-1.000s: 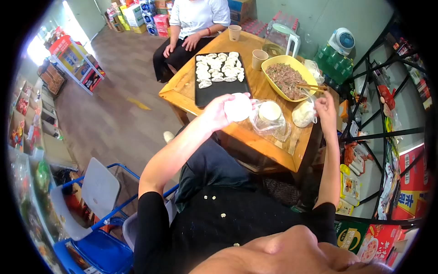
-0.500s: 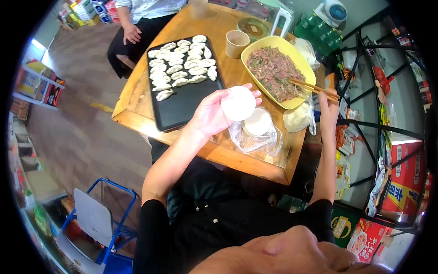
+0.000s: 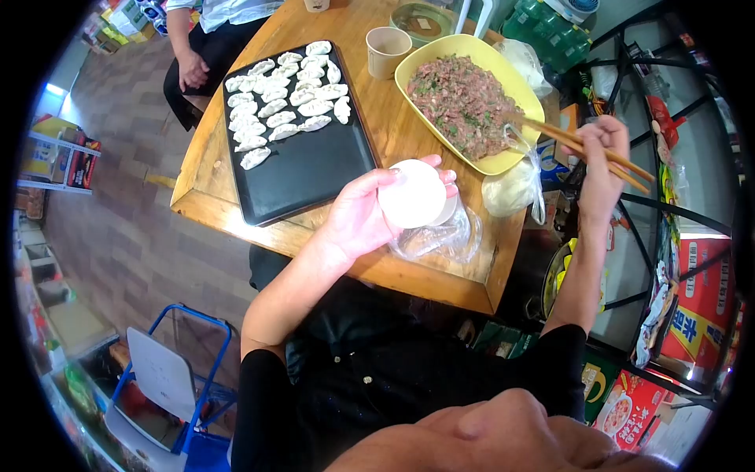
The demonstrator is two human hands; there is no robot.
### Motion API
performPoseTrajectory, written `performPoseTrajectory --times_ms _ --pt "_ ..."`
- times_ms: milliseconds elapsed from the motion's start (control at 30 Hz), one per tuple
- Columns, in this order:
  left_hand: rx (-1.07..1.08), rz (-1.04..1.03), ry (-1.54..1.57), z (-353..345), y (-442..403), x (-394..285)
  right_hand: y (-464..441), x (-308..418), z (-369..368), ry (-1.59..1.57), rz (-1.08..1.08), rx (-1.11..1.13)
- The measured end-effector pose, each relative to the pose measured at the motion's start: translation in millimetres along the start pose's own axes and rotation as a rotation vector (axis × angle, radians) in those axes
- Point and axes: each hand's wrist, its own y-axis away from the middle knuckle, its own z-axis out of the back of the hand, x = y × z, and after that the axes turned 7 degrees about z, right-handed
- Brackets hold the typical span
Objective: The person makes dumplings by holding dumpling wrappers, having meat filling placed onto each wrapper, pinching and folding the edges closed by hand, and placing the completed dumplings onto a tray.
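Observation:
On my left hand [image 3: 360,211] rests a round white dumpling wrapper [image 3: 411,194], gripped at its edge by the thumb. My right hand [image 3: 602,161] is closed around a pair of chopsticks [image 3: 578,143], whose tips reach the right side of the minced meat filling [image 3: 464,102]. That filling lies in a yellow bowl [image 3: 503,167]. Below the wrapper, a clear plastic bag [image 3: 464,240] lies on the table with more wrappers partly hidden behind my left hand. A black tray [image 3: 303,177] at the left carries rows of folded dumplings [image 3: 271,108].
A bagged lump of dough [image 3: 503,193] sits by the bowl at the edge of the wooden table [image 3: 440,287]. Behind are a paper cup [image 3: 388,53] and a round container [image 3: 422,23]. Another person's hand [image 3: 193,71] is at far left; shelving [image 3: 668,204] stands right.
My right hand has moved up and right, and the chopsticks now slant more steeply. The table, tray and bowl have shifted slightly left and up in view. My left hand still holds the wrapper.

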Motion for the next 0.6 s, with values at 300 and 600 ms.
performPoseTrajectory --times_ms 300,600 --pt "0.029 -0.002 0.057 1.7 3.0 11.1 -51.9 -45.1 -66.7 0.348 0.397 0.335" --pt "-0.14 -0.09 0.069 -8.9 22.2 8.9 -25.1 -8.4 -49.7 0.137 0.066 0.097"
